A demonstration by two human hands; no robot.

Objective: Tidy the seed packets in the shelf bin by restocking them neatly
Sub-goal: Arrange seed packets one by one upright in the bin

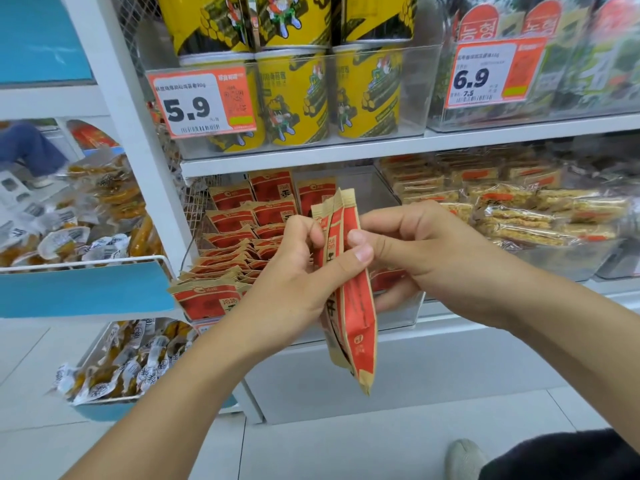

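A small stack of red-and-tan seed packets [356,306] stands on edge in front of the shelf, held between both hands. My left hand [294,268] grips the stack from the left with its thumb across the front. From the right, my right hand [419,251] pinches the stack's upper part. Behind them a clear shelf bin [408,310] holds several more of the same packets [242,244], some upright in a row at the left, some leaning at the back. The bin's right half is partly hidden by my hands.
Yellow snack tubs [294,95] with a 5.9 price tag sit on the shelf above. Wrapped crispy bars [519,213] fill the neighbouring bin at the right. Wire baskets of small snack packs [69,233] hang at the left. My shoe [464,459] is on the floor tiles.
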